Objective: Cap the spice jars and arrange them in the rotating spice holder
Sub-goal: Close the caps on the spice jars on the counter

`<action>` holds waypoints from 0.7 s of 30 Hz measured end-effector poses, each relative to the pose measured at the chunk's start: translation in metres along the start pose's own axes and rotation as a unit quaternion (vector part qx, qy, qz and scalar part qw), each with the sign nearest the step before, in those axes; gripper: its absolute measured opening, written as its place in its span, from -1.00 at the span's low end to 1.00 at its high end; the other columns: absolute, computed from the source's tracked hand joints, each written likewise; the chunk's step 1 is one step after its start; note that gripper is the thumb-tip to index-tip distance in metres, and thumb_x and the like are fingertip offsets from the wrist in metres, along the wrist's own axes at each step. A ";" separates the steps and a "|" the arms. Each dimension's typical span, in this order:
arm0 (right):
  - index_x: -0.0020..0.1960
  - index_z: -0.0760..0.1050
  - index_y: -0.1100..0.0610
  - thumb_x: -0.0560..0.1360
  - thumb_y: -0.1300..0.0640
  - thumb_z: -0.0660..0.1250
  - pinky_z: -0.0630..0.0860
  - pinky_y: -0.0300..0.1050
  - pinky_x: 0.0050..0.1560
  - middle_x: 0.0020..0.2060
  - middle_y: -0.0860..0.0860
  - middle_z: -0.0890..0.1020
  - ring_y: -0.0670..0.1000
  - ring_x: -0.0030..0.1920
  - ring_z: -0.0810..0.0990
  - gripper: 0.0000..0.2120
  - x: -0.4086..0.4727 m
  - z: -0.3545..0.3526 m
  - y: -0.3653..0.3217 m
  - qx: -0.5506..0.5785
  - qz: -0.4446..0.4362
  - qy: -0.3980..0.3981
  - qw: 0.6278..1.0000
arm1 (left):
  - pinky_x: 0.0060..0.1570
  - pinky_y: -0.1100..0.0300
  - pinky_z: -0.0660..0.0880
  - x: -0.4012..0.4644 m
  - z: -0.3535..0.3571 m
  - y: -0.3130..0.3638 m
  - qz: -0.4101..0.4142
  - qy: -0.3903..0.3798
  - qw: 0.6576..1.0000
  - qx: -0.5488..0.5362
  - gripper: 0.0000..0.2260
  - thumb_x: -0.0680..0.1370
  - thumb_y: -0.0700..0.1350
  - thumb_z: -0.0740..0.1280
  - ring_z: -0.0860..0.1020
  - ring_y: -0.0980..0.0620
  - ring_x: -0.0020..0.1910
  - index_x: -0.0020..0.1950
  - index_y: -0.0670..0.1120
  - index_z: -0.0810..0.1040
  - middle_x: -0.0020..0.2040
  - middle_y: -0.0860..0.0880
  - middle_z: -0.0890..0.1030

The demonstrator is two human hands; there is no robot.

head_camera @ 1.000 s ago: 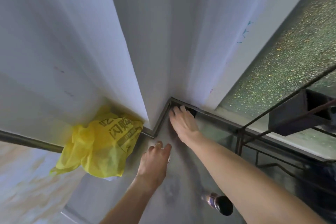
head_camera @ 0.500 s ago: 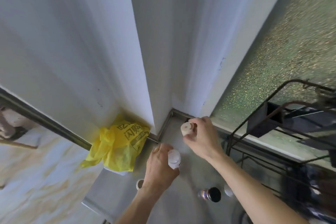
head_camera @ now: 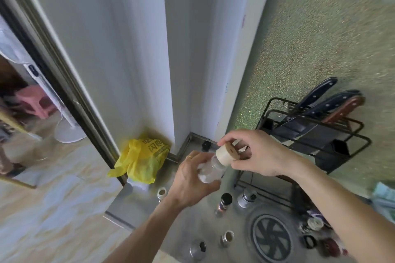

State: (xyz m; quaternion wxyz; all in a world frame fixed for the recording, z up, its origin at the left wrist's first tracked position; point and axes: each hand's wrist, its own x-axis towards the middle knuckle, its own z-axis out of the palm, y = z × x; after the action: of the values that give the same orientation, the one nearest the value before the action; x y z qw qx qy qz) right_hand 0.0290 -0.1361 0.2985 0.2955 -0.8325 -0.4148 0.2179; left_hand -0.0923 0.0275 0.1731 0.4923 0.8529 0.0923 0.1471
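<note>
My left hand (head_camera: 193, 179) grips a clear spice jar (head_camera: 210, 170) holding white powder, tilted up to the right. My right hand (head_camera: 254, 153) pinches a pale wooden cap (head_camera: 225, 154) that sits on the jar's mouth. Both hands hover over a steel counter (head_camera: 132, 205). Below them stand several other jars: an open jar (head_camera: 161, 193), a dark-capped bottle (head_camera: 224, 203), a silver-lidded jar (head_camera: 246, 196) and two near the front edge, one an open jar (head_camera: 227, 238) and one a silver-lidded jar (head_camera: 197, 249). A round dark rotating holder base (head_camera: 271, 239) lies at the lower right.
A black wire knife rack (head_camera: 314, 134) with several knives stands against the frosted window on the right. A yellow plastic bag (head_camera: 142, 159) is bunched in the wall corner. A small black cap (head_camera: 206, 146) lies by the wall. More jars and lids (head_camera: 316, 232) sit under my right forearm.
The view has tilted down and pulled back. My left hand raised the jar and my right hand brought the wooden cap onto its mouth; earlier the cap was held apart from it.
</note>
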 end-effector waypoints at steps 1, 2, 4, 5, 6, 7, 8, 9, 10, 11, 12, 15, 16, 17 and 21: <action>0.15 0.59 -0.11 0.34 0.29 0.51 0.65 -0.27 -0.04 -0.04 -0.13 0.70 -0.19 -0.12 0.71 -0.53 -0.008 -0.001 -0.005 -0.012 -0.007 -0.004 1.000 | -0.01 0.37 0.58 -0.006 -0.001 0.006 0.004 0.007 1.000 -0.005 -0.50 0.27 0.02 0.58 0.61 0.20 0.07 0.10 0.39 0.51 0.07 0.24 0.56; 0.16 0.59 -0.10 0.34 0.30 0.52 0.61 -0.35 -0.12 -0.07 -0.12 0.70 -0.23 -0.17 0.70 -0.52 -0.015 -0.002 -0.009 -0.021 -0.014 -0.009 1.000 | -0.01 0.39 0.57 -0.011 -0.001 0.011 0.009 0.013 1.000 -0.009 -0.50 0.27 0.02 0.58 0.61 0.21 0.07 0.10 0.39 0.50 0.07 0.24 0.57; 0.16 0.59 -0.06 0.34 0.32 0.50 0.49 -0.47 -0.24 -0.10 -0.12 0.69 -0.33 -0.26 0.65 -0.53 -0.029 -0.001 -0.016 -0.039 -0.026 -0.019 0.999 | 0.01 0.42 0.54 -0.022 -0.001 0.019 0.019 0.019 1.000 -0.013 -0.49 0.27 0.01 0.58 0.61 0.22 0.08 0.15 0.31 0.52 0.09 0.25 0.60; 0.16 0.59 -0.04 0.34 0.33 0.50 0.46 -0.49 -0.26 -0.10 -0.12 0.68 -0.35 -0.28 0.62 -0.53 -0.034 -0.001 -0.019 -0.052 -0.031 -0.021 0.998 | 0.02 0.44 0.54 -0.027 -0.001 0.023 0.023 0.021 0.999 -0.016 -0.48 0.27 0.00 0.58 0.62 0.23 0.09 0.18 0.27 0.53 0.09 0.26 0.61; 0.16 0.59 -0.03 0.34 0.33 0.50 0.45 -0.48 -0.26 -0.09 -0.11 0.67 -0.35 -0.28 0.61 -0.54 -0.038 -0.002 -0.022 -0.065 -0.037 -0.022 0.997 | 0.02 0.45 0.54 -0.031 0.000 0.026 0.025 0.022 0.999 -0.017 -0.47 0.27 0.00 0.58 0.62 0.24 0.08 0.20 0.24 0.54 0.09 0.26 0.62; 0.17 0.59 -0.04 0.35 0.32 0.50 0.48 -0.44 -0.24 -0.07 -0.11 0.67 -0.33 -0.26 0.61 -0.54 -0.042 -0.002 -0.024 -0.079 -0.044 -0.024 0.996 | 0.02 0.45 0.53 -0.036 0.000 0.028 0.025 0.024 0.999 -0.018 -0.47 0.27 0.00 0.58 0.62 0.25 0.08 0.20 0.23 0.54 0.08 0.26 0.63; 0.17 0.58 -0.05 0.35 0.30 0.50 0.53 -0.38 -0.19 -0.04 -0.11 0.66 -0.28 -0.21 0.62 -0.54 -0.046 -0.003 -0.027 -0.094 -0.050 -0.025 0.994 | 0.02 0.46 0.53 -0.040 0.001 0.031 0.025 0.027 0.999 -0.018 -0.46 0.27 0.00 0.58 0.62 0.26 0.07 0.21 0.21 0.55 0.07 0.26 0.64; 0.17 0.58 -0.06 0.35 0.29 0.50 0.56 -0.33 -0.13 -0.01 -0.12 0.64 -0.23 -0.16 0.62 -0.54 -0.049 -0.003 -0.029 -0.109 -0.055 -0.027 0.992 | 0.02 0.46 0.53 -0.043 0.001 0.033 0.025 0.029 0.999 -0.017 -0.46 0.27 0.01 0.58 0.62 0.26 0.07 0.22 0.19 0.55 0.07 0.26 0.64; 0.18 0.58 -0.07 0.36 0.29 0.50 0.57 -0.31 -0.09 0.01 -0.13 0.62 -0.19 -0.12 0.62 -0.54 -0.052 -0.003 -0.030 -0.121 -0.060 -0.028 0.990 | 0.03 0.45 0.54 -0.046 0.001 0.035 0.026 0.028 0.999 -0.014 -0.46 0.27 0.01 0.59 0.62 0.26 0.07 0.22 0.18 0.56 0.07 0.26 0.64; 0.18 0.57 -0.08 0.36 0.29 0.49 0.57 -0.28 -0.06 0.03 -0.14 0.61 -0.16 -0.10 0.61 -0.54 -0.055 -0.003 -0.032 -0.134 -0.067 -0.030 0.988 | 0.03 0.44 0.54 -0.049 0.001 0.036 0.028 0.026 0.999 -0.012 -0.46 0.27 0.01 0.59 0.62 0.26 0.07 0.22 0.17 0.57 0.08 0.26 0.64; 0.18 0.57 -0.08 0.36 0.30 0.49 0.58 -0.25 -0.04 0.04 -0.14 0.60 -0.15 -0.09 0.61 -0.53 -0.057 -0.002 -0.033 -0.147 -0.075 -0.031 0.986 | 0.03 0.43 0.55 -0.051 0.001 0.038 0.031 0.026 0.999 -0.011 -0.47 0.26 0.00 0.59 0.62 0.25 0.08 0.22 0.16 0.58 0.08 0.26 0.64; 0.18 0.58 -0.06 0.36 0.29 0.51 0.60 -0.16 0.00 0.03 -0.13 0.61 -0.13 -0.07 0.62 -0.54 -0.063 -0.001 -0.036 -0.156 -0.078 -0.034 0.984 | 0.02 0.44 0.55 -0.058 0.000 0.042 0.039 0.028 0.999 -0.011 -0.48 0.26 -0.02 0.59 0.63 0.23 0.08 0.20 0.19 0.59 0.08 0.25 0.64; 0.18 0.59 -0.06 0.35 0.25 0.53 0.61 -0.15 0.00 0.01 -0.13 0.62 -0.12 -0.09 0.63 -0.55 -0.064 -0.002 -0.035 -0.154 -0.068 -0.037 0.985 | 0.02 0.42 0.56 -0.060 0.000 0.043 0.040 0.027 0.999 -0.011 -0.48 0.27 -0.02 0.59 0.63 0.21 0.08 0.20 0.20 0.59 0.08 0.25 0.64; 0.17 0.60 -0.05 0.34 0.18 0.56 0.62 -0.15 -0.01 -0.03 -0.12 0.64 -0.12 -0.12 0.65 -0.57 -0.064 -0.002 -0.035 -0.155 -0.056 -0.038 0.986 | 0.02 0.39 0.57 -0.063 0.001 0.044 0.039 0.025 0.999 -0.011 -0.49 0.27 -0.02 0.58 0.63 0.20 0.07 0.19 0.20 0.60 0.08 0.25 0.64; -0.06 0.63 -0.02 0.30 -0.28 0.48 0.63 -0.09 -0.12 -0.24 -0.10 0.68 -0.15 -0.23 0.63 -0.62 -0.067 0.003 -0.037 -0.229 -0.025 0.011 0.973 | 0.01 0.30 0.61 -0.069 0.003 0.044 0.040 0.024 0.999 -0.014 -0.50 0.27 -0.04 0.59 0.64 0.18 0.05 0.18 0.17 0.62 0.08 0.24 0.63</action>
State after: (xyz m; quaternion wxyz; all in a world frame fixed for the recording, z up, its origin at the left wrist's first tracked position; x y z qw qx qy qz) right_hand -0.0308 -0.1719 0.3294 0.1069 -0.8699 -0.4708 0.1006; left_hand -0.1553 -0.0176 0.1987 0.4956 0.8451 0.0676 0.1887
